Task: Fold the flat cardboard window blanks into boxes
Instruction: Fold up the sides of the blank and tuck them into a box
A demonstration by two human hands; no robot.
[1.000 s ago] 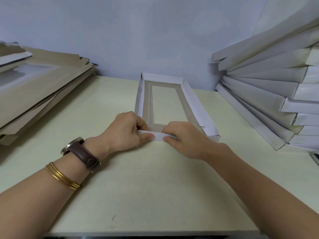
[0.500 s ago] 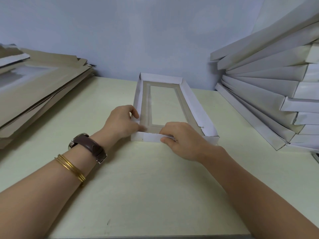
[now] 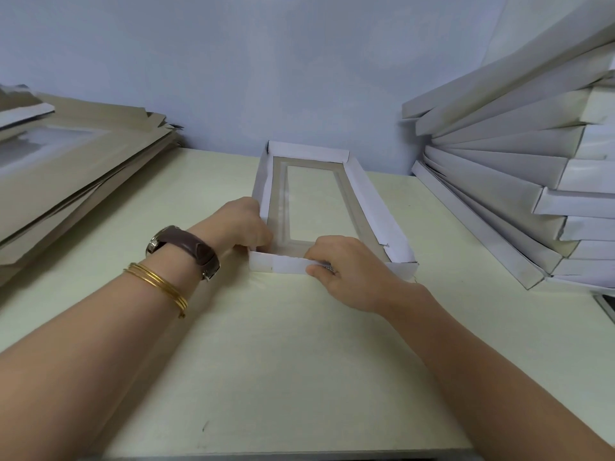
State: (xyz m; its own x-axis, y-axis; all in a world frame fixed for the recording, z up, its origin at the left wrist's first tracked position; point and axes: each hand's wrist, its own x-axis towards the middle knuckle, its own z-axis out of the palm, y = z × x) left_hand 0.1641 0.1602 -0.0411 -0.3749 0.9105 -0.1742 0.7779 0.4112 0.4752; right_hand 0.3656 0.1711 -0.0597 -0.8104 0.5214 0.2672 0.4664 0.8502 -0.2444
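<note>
standing white-walled box (clear window)

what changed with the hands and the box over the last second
The left hand slid left along the near flap to the near left corner of the box, which it now grips. The flap, folded low a second ago, now stands as an upright wall. The right hand still pinches that flap. The flat blanks on the left, the folded boxes on the right and the table stayed put.
</note>
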